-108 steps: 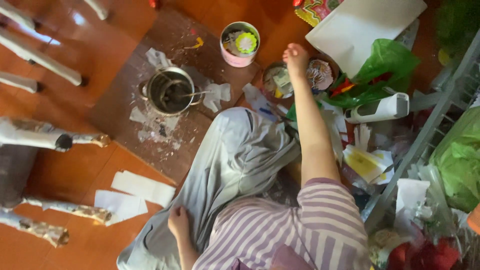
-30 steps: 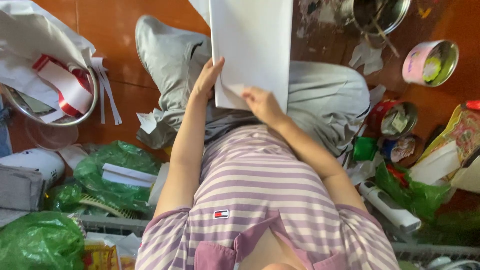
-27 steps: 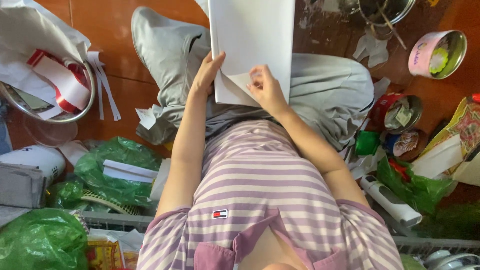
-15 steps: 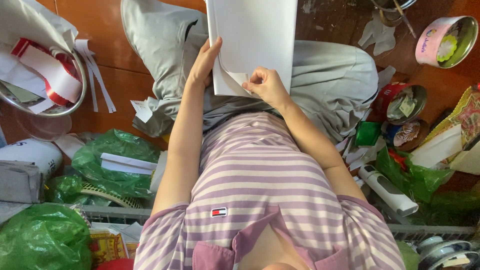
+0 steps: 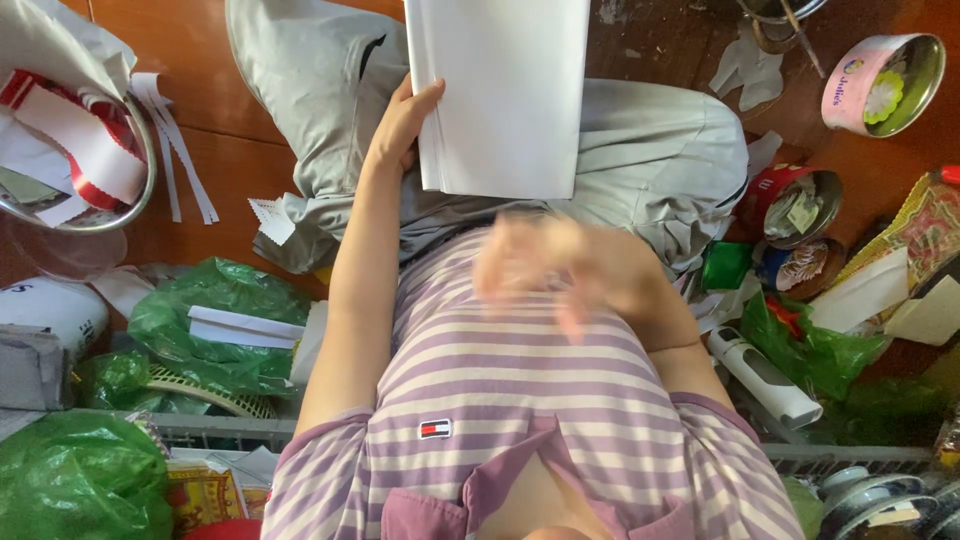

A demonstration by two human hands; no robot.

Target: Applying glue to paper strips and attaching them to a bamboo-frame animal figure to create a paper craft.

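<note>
On the wooden floor [image 5: 260,150], left hand [image 5: 405,125] grips white paper [image 5: 505,95].

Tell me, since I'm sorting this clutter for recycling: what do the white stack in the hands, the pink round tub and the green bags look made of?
White stack: matte paper, thin layered edges, held by the left hand. Pink round tub: probably metal tin, shiny rim. Green bags: thin glossy plastic film, crinkled.

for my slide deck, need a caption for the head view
Left hand grips a white paper stack over the lap; right hand blurred.
</note>
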